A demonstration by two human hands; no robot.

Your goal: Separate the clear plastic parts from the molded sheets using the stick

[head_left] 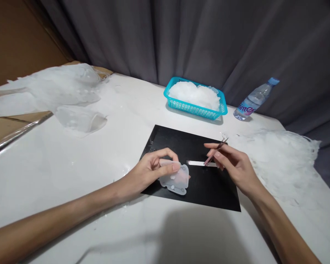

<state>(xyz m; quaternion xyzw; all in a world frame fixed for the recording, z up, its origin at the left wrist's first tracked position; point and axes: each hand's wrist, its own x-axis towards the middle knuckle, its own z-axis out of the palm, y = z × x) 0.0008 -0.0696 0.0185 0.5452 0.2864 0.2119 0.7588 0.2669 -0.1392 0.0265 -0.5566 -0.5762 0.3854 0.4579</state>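
My left hand (154,167) is closed on a small translucent plastic piece (177,179) with white dots, pressing it against a black mat (209,190) on the white table. My right hand (232,161) is closed on thin metal tweezers (216,150), whose tip meets a narrow white strip (199,163) lying on the mat just right of the plastic piece.
A turquoise basket (194,107) full of white translucent pieces stands behind the mat. A plastic water bottle (254,99) lies at the back right. Heaps of clear plastic film lie at the far left (57,91) and at the right (283,161). A grey curtain hangs behind.
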